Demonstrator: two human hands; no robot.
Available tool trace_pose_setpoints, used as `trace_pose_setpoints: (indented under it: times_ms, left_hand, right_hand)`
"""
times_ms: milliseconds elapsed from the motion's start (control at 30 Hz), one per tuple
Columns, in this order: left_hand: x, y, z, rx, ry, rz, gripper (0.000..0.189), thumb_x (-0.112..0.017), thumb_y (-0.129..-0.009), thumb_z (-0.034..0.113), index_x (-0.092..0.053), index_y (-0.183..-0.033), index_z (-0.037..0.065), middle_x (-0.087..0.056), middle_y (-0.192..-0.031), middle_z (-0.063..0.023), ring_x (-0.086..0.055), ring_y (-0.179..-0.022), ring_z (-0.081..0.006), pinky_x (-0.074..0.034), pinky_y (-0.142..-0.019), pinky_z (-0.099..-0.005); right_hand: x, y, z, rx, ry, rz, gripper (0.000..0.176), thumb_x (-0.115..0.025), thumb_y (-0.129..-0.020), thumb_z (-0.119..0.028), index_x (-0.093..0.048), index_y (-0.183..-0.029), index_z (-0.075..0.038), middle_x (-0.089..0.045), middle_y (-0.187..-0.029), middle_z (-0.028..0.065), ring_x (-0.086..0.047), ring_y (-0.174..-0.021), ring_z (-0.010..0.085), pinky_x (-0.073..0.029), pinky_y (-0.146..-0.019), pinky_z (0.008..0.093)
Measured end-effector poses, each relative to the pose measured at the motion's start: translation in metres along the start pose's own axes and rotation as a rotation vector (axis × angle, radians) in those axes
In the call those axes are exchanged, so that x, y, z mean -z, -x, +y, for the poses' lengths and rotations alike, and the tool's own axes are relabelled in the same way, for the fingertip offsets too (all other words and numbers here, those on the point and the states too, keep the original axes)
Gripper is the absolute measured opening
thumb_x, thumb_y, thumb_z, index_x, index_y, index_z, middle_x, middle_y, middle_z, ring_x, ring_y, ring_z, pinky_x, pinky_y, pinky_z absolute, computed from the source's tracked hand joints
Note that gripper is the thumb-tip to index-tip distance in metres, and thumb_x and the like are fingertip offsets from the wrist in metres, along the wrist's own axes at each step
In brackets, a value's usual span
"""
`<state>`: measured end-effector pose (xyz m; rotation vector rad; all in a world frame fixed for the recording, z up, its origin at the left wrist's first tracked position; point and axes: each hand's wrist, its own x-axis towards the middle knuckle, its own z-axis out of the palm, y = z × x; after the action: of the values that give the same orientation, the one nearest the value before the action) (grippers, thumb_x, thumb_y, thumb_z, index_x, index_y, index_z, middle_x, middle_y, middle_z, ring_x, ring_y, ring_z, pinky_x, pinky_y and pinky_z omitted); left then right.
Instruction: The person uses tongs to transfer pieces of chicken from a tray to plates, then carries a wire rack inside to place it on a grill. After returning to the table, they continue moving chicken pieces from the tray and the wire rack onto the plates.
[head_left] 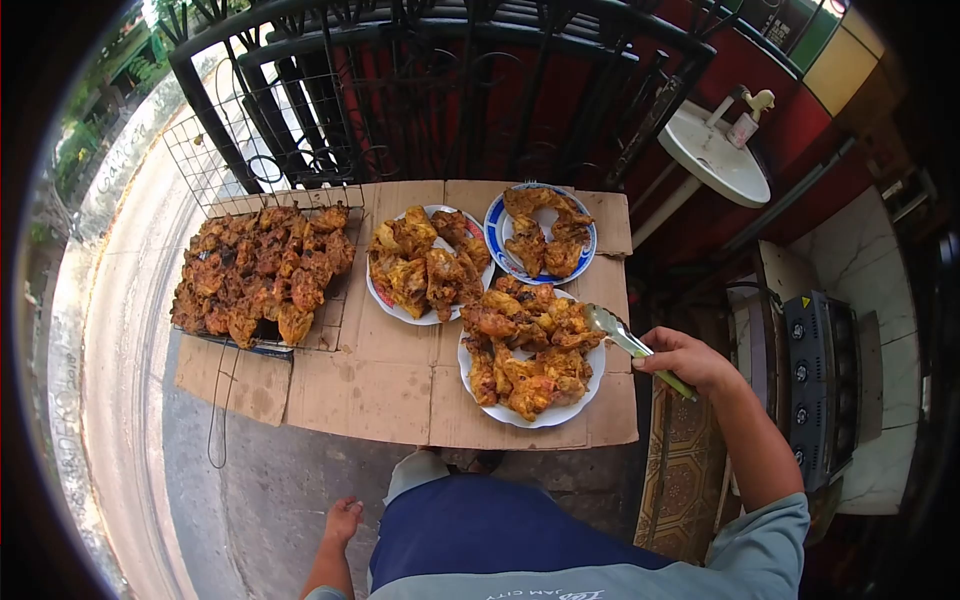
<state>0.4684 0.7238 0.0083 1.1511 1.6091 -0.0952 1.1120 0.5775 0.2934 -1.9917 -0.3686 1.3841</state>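
My right hand (683, 360) grips green-handled metal tongs (622, 337), their tips at the right rim of the nearest white plate (560, 412) piled with fried chicken pieces (525, 345). My left hand (342, 520) hangs low beside my leg, fingers loosely apart, holding nothing. Two more plates of chicken stand behind: a white one (385, 300) in the middle and a blue-rimmed one (497, 235) at the back right. A wire grill rack (335, 330) at the left carries several darker grilled pieces (262, 272).
Everything rests on flattened cardboard (370, 380) over a low surface. A black iron gate (450, 90) stands behind it. A white sink (715, 155) hangs at the upper right, a stove with knobs (815, 375) at the right. Road pavement (130, 330) runs along the left.
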Motion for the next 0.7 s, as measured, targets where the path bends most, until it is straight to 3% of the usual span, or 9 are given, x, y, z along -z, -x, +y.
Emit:
trace_pose_setpoints:
  times_ms: [100, 167, 267, 400, 500, 533, 633, 700]
  left_hand:
    - [-0.002, 0.002, -0.011, 0.018, 0.007, -0.014, 0.048, -0.066, -0.089, 0.020, -0.054, -0.128, -0.005, -0.067, -0.104, -0.0164, -0.067, -0.080, -0.0204, -0.055, -0.070, -0.0304]
    - [-0.002, 0.001, -0.016, 0.024, 0.008, -0.019, 0.048, -0.066, -0.089, 0.020, -0.054, -0.128, -0.006, -0.067, -0.106, -0.0170, -0.067, -0.082, -0.0211, -0.055, -0.071, -0.0310]
    - [-0.003, 0.002, -0.023, 0.032, 0.068, 0.005, 0.048, -0.066, -0.089, 0.020, -0.053, -0.127, -0.007, -0.065, -0.110, -0.0181, -0.066, -0.089, -0.0220, -0.056, -0.073, -0.0316]
    - [0.000, 0.002, -0.023, 0.039, 0.064, 0.003, 0.048, -0.066, -0.089, 0.019, -0.053, -0.128, -0.007, -0.064, -0.113, -0.0188, -0.066, -0.094, -0.0229, -0.057, -0.074, -0.0319]
    - [0.001, 0.000, -0.020, 0.043, 0.065, 0.007, 0.048, -0.066, -0.089, 0.019, -0.053, -0.128, -0.007, -0.065, -0.113, -0.0189, -0.066, -0.094, -0.0230, -0.057, -0.073, -0.0319]
    - [0.000, 0.000, -0.020, 0.044, 0.079, 0.012, 0.048, -0.066, -0.089, 0.019, -0.053, -0.128, -0.007, -0.065, -0.113, -0.0190, -0.066, -0.093, -0.0229, -0.057, -0.073, -0.0320]
    - [-0.001, -0.005, -0.020, 0.035, 0.064, 0.002, 0.049, -0.066, -0.089, 0.020, -0.053, -0.128, -0.006, -0.065, -0.113, -0.0191, -0.066, -0.089, -0.0222, -0.056, -0.072, -0.0316]
    - [-0.002, -0.005, -0.015, 0.031, 0.053, 0.005, 0.049, -0.066, -0.089, 0.020, -0.053, -0.128, -0.006, -0.065, -0.112, -0.0189, -0.066, -0.086, -0.0217, -0.056, -0.071, -0.0312]
  right_hand:
    - [0.000, -0.002, -0.005, 0.013, 0.079, 0.011, 0.043, -0.075, -0.079, -0.018, -0.056, -0.114, -0.002, -0.062, -0.087, 0.0048, -0.055, -0.066, 0.0101, -0.045, -0.058, 0.0257]
    - [0.004, -0.001, -0.004, 0.197, 0.234, 0.072, 0.046, -0.077, -0.078, -0.020, -0.058, -0.115, -0.001, -0.063, -0.089, 0.0056, -0.059, -0.076, 0.0129, -0.047, -0.068, 0.0270]
    - [0.002, 0.017, -0.026, 0.193, 0.304, 0.144, 0.042, -0.076, -0.079, -0.015, -0.058, -0.113, 0.000, -0.061, -0.097, 0.0044, -0.058, -0.087, 0.0119, -0.047, -0.080, 0.0277]
    - [-0.010, 0.021, -0.028, 0.285, 0.475, 0.130, 0.049, -0.079, -0.075, -0.024, -0.059, -0.114, 0.000, -0.064, -0.088, 0.0087, -0.059, -0.080, 0.0146, -0.048, -0.073, 0.0298]
    - [-0.033, 0.027, -0.027, 0.321, 0.699, 0.232, 0.047, -0.078, -0.074, -0.025, -0.059, -0.111, -0.003, -0.066, -0.090, 0.0164, -0.065, -0.081, 0.0288, -0.049, -0.074, 0.0374]
    - [-0.037, 0.029, -0.025, 0.395, 0.732, 0.237, 0.046, -0.075, -0.076, -0.022, -0.056, -0.113, -0.004, -0.064, -0.093, 0.0179, -0.064, -0.084, 0.0371, -0.049, -0.075, 0.0439]
    - [-0.060, 0.038, -0.012, 0.485, 0.956, 0.380, 0.045, -0.071, -0.078, -0.019, -0.053, -0.117, -0.005, -0.058, -0.094, 0.0174, -0.063, -0.084, 0.0407, -0.050, -0.074, 0.0479]
    - [-0.078, 0.045, -0.008, 0.439, 0.975, 0.424, 0.042, -0.067, -0.081, -0.016, -0.050, -0.117, -0.005, -0.055, -0.096, 0.0186, -0.062, -0.081, 0.0437, -0.051, -0.071, 0.0514]
